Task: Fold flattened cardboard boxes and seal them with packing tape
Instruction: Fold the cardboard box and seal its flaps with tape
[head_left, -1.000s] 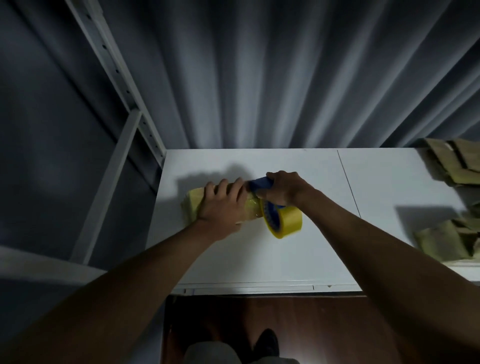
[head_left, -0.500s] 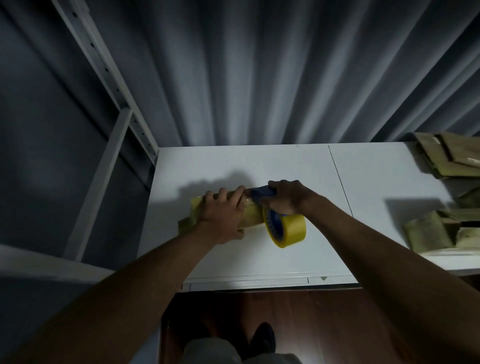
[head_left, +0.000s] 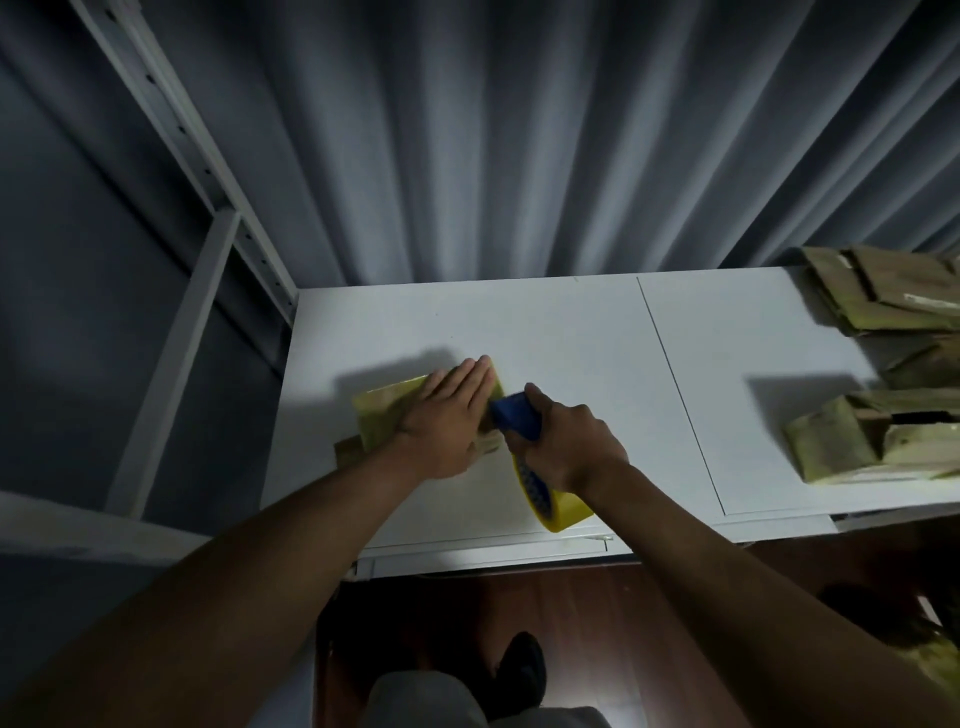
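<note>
Left hand (head_left: 448, 415) had flattened its fingers on the box (head_left: 387, 415), hiding its top, right hand (head_left: 566, 441) gripping the tape dispenser (head_left: 519, 422), roll (head_left: 563, 506) half hidden, no writing legible.

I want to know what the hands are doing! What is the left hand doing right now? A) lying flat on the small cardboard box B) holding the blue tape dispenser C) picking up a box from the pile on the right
A: the left hand lies with straight fingers on the small cardboard box, while the right hand grips the blue tape dispenser.
</note>
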